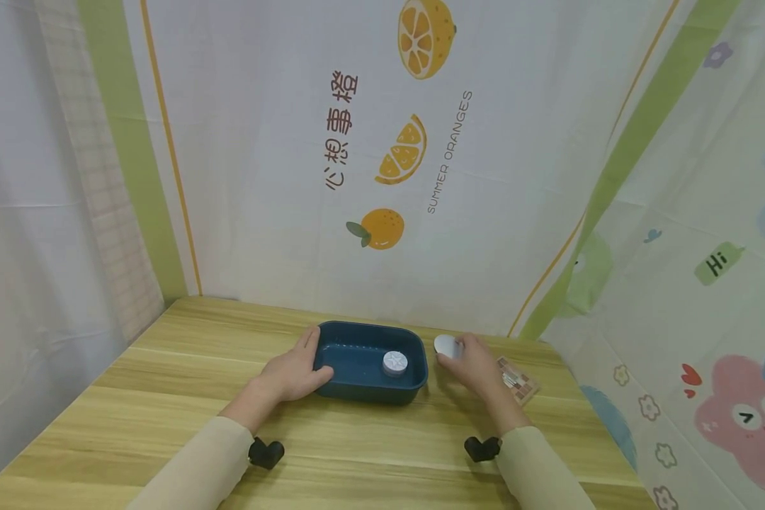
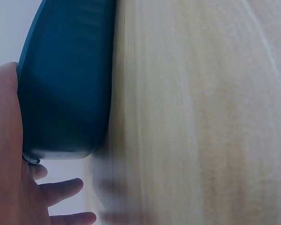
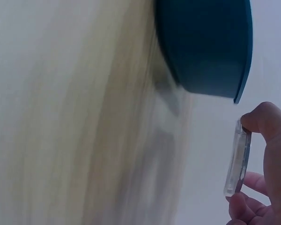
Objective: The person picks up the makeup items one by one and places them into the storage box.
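A dark blue plastic basin (image 1: 370,397), rectangular with rounded corners, stands on the wooden table. My left hand (image 1: 293,372) holds its left end, thumb over the rim and the other fingers along the outside. Those fingers (image 2: 61,190) look fairly straight and spread in the left wrist view. A round white case (image 1: 395,363) with a star-like raised pattern lies inside the basin, toward the right. Just right of the basin, my right hand (image 1: 474,365) pinches a round, flat white compact (image 1: 448,346) by its edge. In the right wrist view the compact (image 3: 237,159) appears edge-on, above the table, with a clear rim.
An eyeshadow palette (image 1: 516,381) lies on the table, partly hidden behind my right wrist. Printed white curtains (image 1: 261,234) hang behind the table and at both sides. The wooden table (image 1: 370,453) extends toward me between my forearms.
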